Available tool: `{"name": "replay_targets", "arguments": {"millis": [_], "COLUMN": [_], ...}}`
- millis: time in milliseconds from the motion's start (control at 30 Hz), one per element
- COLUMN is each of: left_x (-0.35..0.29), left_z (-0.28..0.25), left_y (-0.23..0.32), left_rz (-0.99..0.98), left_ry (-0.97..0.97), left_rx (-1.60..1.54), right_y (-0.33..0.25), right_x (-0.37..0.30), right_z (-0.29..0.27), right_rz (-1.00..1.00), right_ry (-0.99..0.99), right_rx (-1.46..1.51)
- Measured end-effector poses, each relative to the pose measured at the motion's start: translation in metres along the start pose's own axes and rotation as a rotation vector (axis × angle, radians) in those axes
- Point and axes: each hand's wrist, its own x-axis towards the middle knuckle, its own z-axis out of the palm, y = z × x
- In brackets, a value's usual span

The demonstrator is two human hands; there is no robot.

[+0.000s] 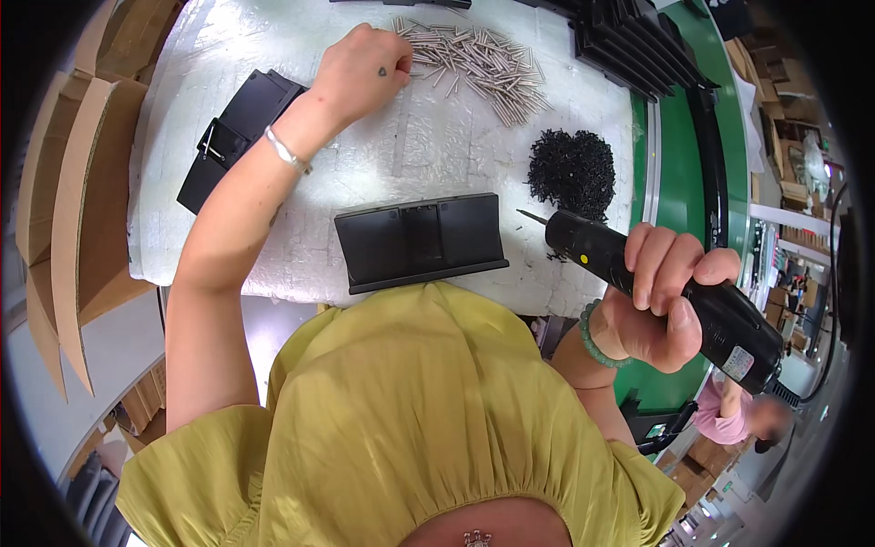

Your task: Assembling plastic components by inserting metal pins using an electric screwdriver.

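Observation:
My left hand (363, 73) reaches to the far side of the white work surface, its fingers curled together at the left edge of a pile of silver metal pins (492, 68). Whatever those fingers hold is hidden. Wrapped in my right hand (661, 287) is a black electric screwdriver (583, 246), its thin bit pointing left, just below a heap of small black screws (572, 173). A black plastic part (419, 242) lies directly in front of me, touched by neither hand. Beyond my left forearm rests another black part (260, 105) with metal pins (212, 143) on it.
Stacked black plastic parts (629, 46) stand at the far right beside a green surface (679, 146). Open cardboard boxes (96, 201) line the left side. A cable (834, 301) runs from the screwdriver at the right. Another person in a pink top (720, 415) is at lower right.

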Motion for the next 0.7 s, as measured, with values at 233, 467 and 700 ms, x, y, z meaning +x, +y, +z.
{"name": "replay_targets", "arguments": {"millis": [233,467,700], "left_x": [-0.066,-0.125,-0.140], "left_z": [-0.032,-0.026,-0.023], "left_y": [0.035,0.064,0.069], "left_rz": [0.047,0.044,-0.035], "left_ry": [0.176,0.216,0.167], "left_rx": [-0.330,-0.390,-0.392], "right_y": [-0.003,0.017,0.041], "right_x": [0.000,0.004,0.009], "right_z": [0.002,0.033,0.037], "right_rz": [0.064,0.179,0.215], "right_ry": [-0.031,-0.197,-0.416], "right_rx": [-0.007,0.078,0.086]}}
